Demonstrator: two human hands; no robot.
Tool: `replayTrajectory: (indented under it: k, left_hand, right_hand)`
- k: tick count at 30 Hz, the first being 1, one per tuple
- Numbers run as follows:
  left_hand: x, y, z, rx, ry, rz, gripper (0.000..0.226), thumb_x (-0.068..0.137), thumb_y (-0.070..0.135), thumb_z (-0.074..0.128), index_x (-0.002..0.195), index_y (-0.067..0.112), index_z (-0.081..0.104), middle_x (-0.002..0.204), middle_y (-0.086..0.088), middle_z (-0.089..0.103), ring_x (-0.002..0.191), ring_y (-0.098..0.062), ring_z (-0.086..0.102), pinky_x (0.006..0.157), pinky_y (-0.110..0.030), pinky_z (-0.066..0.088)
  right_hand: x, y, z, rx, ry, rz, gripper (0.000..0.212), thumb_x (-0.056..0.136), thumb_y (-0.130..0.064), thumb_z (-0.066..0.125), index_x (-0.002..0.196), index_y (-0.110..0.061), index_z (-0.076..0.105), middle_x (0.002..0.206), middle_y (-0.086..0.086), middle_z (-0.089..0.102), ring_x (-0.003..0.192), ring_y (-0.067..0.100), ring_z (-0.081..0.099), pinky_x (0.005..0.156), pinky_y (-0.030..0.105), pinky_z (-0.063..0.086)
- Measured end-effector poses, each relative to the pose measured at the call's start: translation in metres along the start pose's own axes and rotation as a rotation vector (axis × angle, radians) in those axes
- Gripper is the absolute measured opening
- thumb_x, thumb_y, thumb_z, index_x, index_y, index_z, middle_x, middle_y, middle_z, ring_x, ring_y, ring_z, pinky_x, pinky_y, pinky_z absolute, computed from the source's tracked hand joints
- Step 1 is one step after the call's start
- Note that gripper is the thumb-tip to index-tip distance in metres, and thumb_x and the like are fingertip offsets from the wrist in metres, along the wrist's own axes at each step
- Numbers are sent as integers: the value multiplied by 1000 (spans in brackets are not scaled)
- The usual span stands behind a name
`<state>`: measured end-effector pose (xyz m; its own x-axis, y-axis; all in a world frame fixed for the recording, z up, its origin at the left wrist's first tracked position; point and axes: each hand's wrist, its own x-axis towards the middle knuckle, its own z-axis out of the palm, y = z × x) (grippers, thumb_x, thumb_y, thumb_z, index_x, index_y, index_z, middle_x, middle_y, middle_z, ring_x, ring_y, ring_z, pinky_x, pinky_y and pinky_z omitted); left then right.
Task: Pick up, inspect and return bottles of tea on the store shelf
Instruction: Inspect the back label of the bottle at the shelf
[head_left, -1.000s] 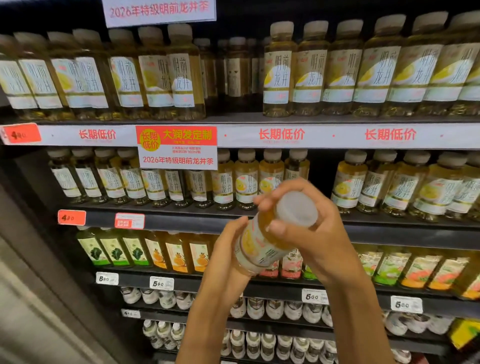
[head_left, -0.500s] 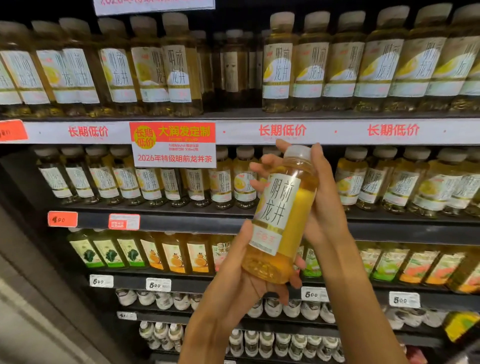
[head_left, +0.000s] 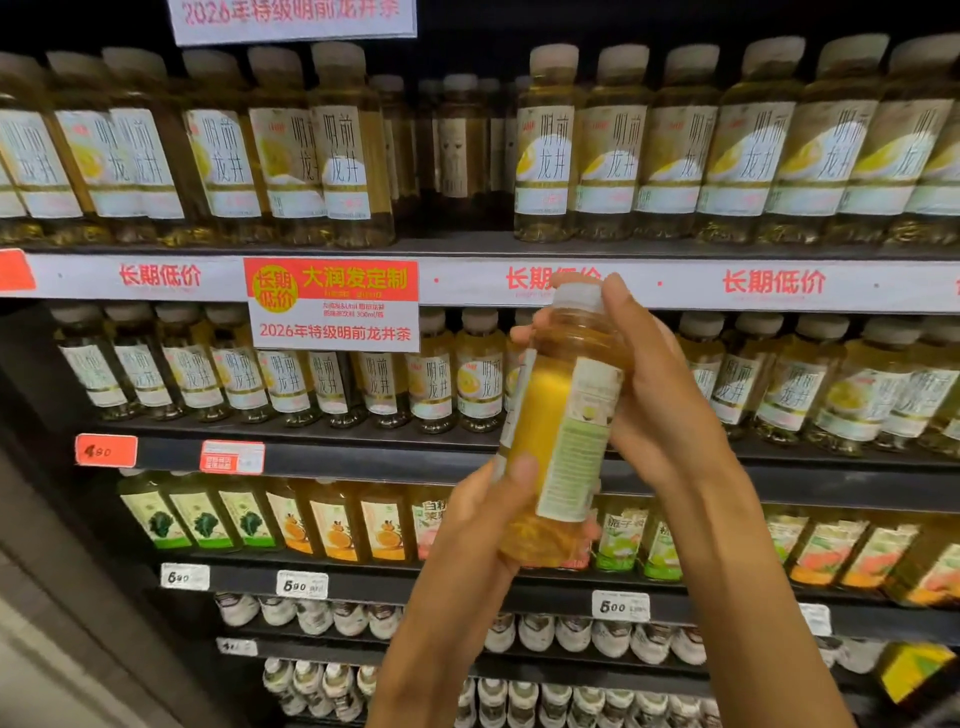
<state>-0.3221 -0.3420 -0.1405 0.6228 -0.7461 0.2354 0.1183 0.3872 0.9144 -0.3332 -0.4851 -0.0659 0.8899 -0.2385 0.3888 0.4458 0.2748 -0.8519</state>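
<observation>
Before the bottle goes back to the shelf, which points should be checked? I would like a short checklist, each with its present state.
1. Grip: the left hand holds the base of the tea bottle and the right hand holds its upper part: ok.
2. Cap in place: ok; whether the seal is intact, cannot tell.
3. Back label faces the camera for reading: ok.
4. Bottle roughly upright, no leak visible: ok.
5. Free slot in the second shelf row: cannot tell, the hands and bottle cover that part.
6. Printed date readable: cannot tell, the text is too blurred.
</observation>
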Motion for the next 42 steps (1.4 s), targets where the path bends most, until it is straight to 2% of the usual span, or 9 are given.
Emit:
replayTrajectory:
  k: [5,9,13,16,20,24,30,32,42]
  left_hand:
    - [4,-5,4,-269,-87,-31,64,82,62,59,125,14,61,99,-15,69,74,-20,67,65,-28,54]
    - [6,-9,-4,52,161,30,57,77,70,54,117,32,66,115,-3,71,106,-18,67,82,-26,55]
    - [12,-10,-2,159,264,123,54,81,64,50,123,32,58,116,2,70,107,-16,67,93,-40,50]
    - [11,-10,0,143,297,134,51,80,70,50,114,35,65,108,-1,72,96,-18,70,77,-31,57]
    - [5,-3,-1,-293,130,-64,62,85,65,40,103,16,74,87,-11,73,68,-18,69,46,-24,51]
    - [4,-7,-4,-432,-15,-204,73,94,62,23,98,10,75,82,-10,71,62,-15,66,49,-21,48]
    - [1,2,-6,142,254,-59,63,75,73,39,122,37,59,112,8,71,106,-8,66,92,-31,52]
    - [1,6,-3,213,244,54,47,73,74,49,114,52,57,111,19,69,105,2,63,84,-18,53]
    - [44,51,-14,434,188,349,34,85,57,50,115,42,58,112,19,68,107,2,62,80,-8,48]
  right_hand:
    - [8,-5,-1,36,-143,19,45,82,-42,57,110,-6,56,91,11,69,88,25,69,79,37,57]
    - [12,-10,-3,-170,-92,-53,29,92,-34,53,111,-13,59,89,4,69,89,24,68,80,38,54]
    - [12,-5,1,-290,-7,-98,26,87,-38,60,107,-21,62,93,1,73,94,23,69,83,37,53]
    - [11,-1,2,-264,-35,-85,27,87,-41,60,108,-23,64,96,3,73,98,23,69,82,33,54]
    - [11,1,7,-61,-154,-45,33,85,-41,58,109,-20,66,99,5,72,101,26,68,84,36,55]
    - [14,0,14,-58,-185,-37,25,91,-34,52,107,-19,64,89,3,70,90,23,69,79,36,56]
    - [15,-13,19,-289,-119,-65,20,89,-36,60,100,-20,66,87,0,71,89,23,71,73,32,56]
    - [18,-15,25,-356,-82,-75,28,83,-39,62,102,-18,65,88,-1,72,90,21,72,74,30,57]
    - [46,-49,31,-325,-160,-187,27,90,-19,56,117,-17,60,111,6,70,110,17,65,83,30,56]
